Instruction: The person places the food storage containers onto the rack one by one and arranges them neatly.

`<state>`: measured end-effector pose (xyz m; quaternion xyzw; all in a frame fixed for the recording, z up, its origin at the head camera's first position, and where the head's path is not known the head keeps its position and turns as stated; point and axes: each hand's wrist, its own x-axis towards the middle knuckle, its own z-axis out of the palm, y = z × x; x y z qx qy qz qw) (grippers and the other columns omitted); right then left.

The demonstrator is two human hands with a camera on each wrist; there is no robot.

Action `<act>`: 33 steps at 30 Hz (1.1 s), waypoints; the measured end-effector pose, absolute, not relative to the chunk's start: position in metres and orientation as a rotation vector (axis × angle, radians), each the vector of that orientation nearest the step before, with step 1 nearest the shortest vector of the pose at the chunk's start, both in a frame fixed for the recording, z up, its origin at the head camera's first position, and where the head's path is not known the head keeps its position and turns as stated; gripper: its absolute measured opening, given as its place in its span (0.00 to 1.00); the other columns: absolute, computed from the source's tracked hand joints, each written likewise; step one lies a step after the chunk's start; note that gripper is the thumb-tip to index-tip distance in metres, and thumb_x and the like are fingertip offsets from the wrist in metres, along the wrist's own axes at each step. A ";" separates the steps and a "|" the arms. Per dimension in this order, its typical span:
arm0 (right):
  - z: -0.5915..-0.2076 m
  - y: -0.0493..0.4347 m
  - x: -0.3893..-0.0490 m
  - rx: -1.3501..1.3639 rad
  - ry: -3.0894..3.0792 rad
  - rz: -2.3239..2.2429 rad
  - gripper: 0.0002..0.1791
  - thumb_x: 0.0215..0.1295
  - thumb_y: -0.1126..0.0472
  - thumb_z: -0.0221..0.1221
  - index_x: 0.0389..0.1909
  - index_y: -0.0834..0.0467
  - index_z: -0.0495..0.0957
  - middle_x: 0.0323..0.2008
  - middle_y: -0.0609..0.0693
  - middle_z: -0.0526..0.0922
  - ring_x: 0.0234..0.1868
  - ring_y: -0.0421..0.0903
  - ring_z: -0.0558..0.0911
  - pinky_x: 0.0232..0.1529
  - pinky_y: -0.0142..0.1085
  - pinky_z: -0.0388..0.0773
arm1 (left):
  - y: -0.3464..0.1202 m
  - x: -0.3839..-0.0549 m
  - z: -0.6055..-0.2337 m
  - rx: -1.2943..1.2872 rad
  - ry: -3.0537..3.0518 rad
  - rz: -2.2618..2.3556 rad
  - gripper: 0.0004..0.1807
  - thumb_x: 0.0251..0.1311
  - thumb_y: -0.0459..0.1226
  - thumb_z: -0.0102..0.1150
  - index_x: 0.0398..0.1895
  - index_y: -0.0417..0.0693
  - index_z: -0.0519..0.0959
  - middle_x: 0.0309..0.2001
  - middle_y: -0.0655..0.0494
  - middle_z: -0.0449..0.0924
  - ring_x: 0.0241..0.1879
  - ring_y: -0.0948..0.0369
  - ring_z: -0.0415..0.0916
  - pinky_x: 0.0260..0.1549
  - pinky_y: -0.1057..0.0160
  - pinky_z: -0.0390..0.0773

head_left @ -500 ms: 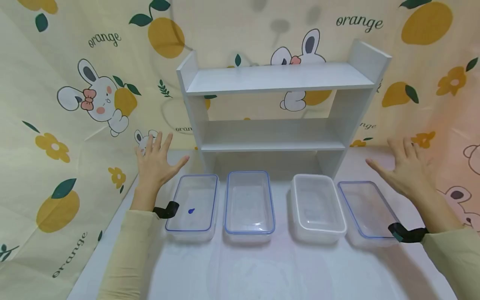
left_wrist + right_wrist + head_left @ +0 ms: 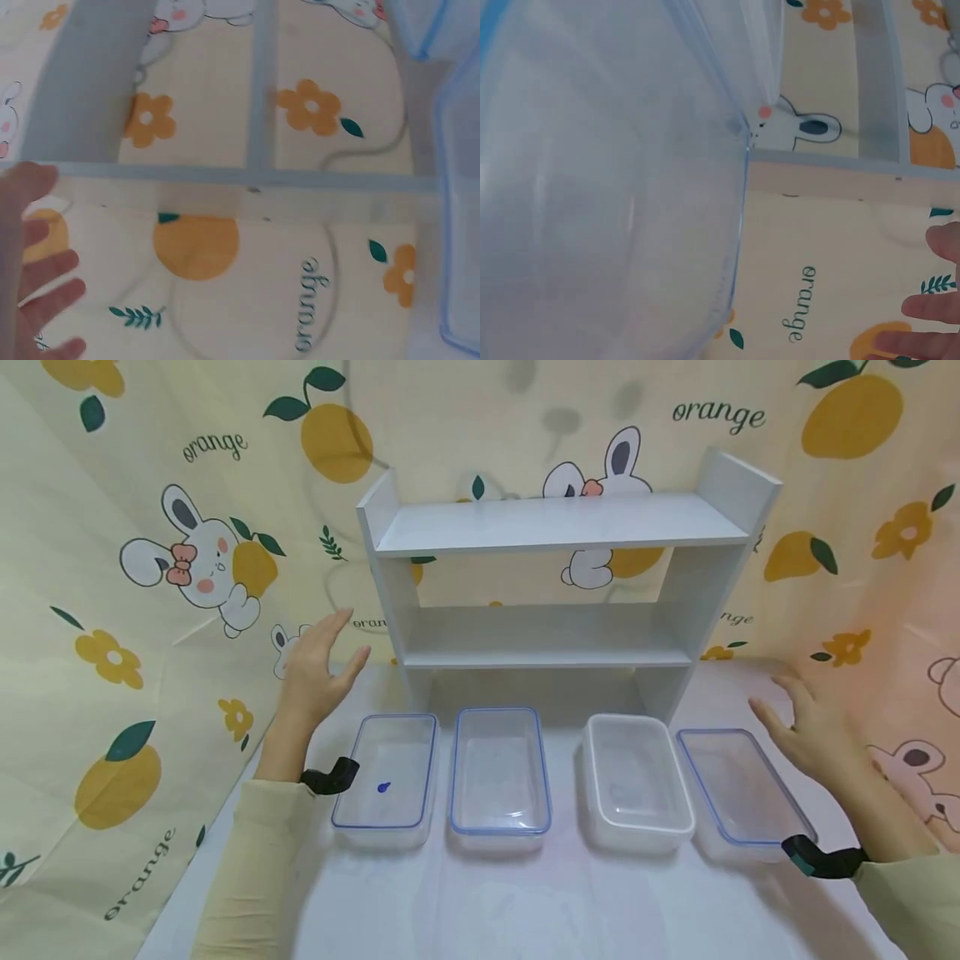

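My left hand (image 2: 306, 681) is raised to the left of a white shelf unit (image 2: 547, 635), holding nothing. In the left wrist view its fingers (image 2: 56, 300) are spread apart. My right hand (image 2: 821, 739) hovers on the far side, beyond the rightmost box, and it too is empty. Its fingers (image 2: 930, 306) look extended in the right wrist view. Nearest the left hand is a clear plastic box (image 2: 390, 760) with a blue rim and a small blue mark. Closest to the right hand stands another blue-rimmed clear box (image 2: 738, 785).
Between those two stand a blue-rimmed clear box (image 2: 498, 768) and a clear box with a whitish rim (image 2: 637, 768). All line up before the shelf unit on a white table (image 2: 480, 910). A cloth (image 2: 225, 693) printed with rabbits and oranges hangs behind and at the sides.
Both hands have turned at the wrist, so their fingers look bunched in the head view. The right hand has come slightly lower. The boxes and shelf stay put.
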<state>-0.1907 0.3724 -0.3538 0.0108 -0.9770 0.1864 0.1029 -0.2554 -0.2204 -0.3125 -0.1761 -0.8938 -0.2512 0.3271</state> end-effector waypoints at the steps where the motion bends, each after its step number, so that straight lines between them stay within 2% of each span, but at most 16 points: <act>1: -0.355 0.372 -0.190 0.042 -2.876 0.560 0.38 0.73 0.45 0.45 0.70 0.70 0.53 0.64 0.80 0.59 0.58 0.79 0.62 0.52 0.76 0.61 | -0.219 -0.256 -0.311 -0.490 -2.298 -0.702 0.30 0.62 0.40 0.58 0.67 0.42 0.67 0.67 0.43 0.70 0.69 0.46 0.65 0.71 0.46 0.64; 7: -0.366 0.369 -0.182 0.101 -2.834 0.593 0.33 0.73 0.49 0.48 0.64 0.75 0.60 0.57 0.80 0.67 0.52 0.76 0.68 0.48 0.71 0.66 | -0.210 -0.265 -0.300 -0.631 -2.046 -0.839 0.25 0.60 0.30 0.58 0.62 0.37 0.72 0.62 0.39 0.75 0.65 0.45 0.70 0.69 0.53 0.69; 13: -0.378 0.369 -0.173 0.093 -2.879 0.576 0.33 0.72 0.48 0.49 0.61 0.74 0.64 0.52 0.79 0.70 0.46 0.74 0.73 0.39 0.66 0.75 | -0.203 -0.277 -0.289 -0.665 -1.884 -0.941 0.21 0.59 0.27 0.57 0.58 0.35 0.74 0.58 0.38 0.78 0.63 0.47 0.73 0.70 0.65 0.68; 21: -0.395 0.377 -0.163 0.102 -2.867 0.618 0.30 0.71 0.50 0.50 0.56 0.75 0.68 0.48 0.80 0.73 0.44 0.75 0.76 0.38 0.63 0.79 | -0.198 -0.284 -0.266 -0.574 -1.876 -1.218 0.20 0.65 0.31 0.53 0.61 0.38 0.72 0.64 0.45 0.74 0.68 0.55 0.69 0.73 0.60 0.65; 27: -0.402 0.386 -0.158 0.094 -2.843 0.663 0.27 0.68 0.53 0.55 0.53 0.75 0.71 0.47 0.80 0.75 0.45 0.74 0.77 0.34 0.55 0.82 | -0.193 -0.293 -0.247 -0.595 -1.866 -1.328 0.21 0.67 0.32 0.52 0.63 0.40 0.71 0.68 0.50 0.70 0.71 0.59 0.65 0.75 0.63 0.61; 33: -0.406 0.396 -0.158 0.038 -2.905 0.682 0.29 0.68 0.51 0.54 0.55 0.74 0.70 0.50 0.79 0.75 0.48 0.76 0.75 0.37 0.62 0.77 | -0.189 -0.302 -0.233 -0.646 -1.865 -1.325 0.25 0.67 0.31 0.50 0.67 0.39 0.66 0.70 0.48 0.66 0.73 0.59 0.60 0.76 0.64 0.58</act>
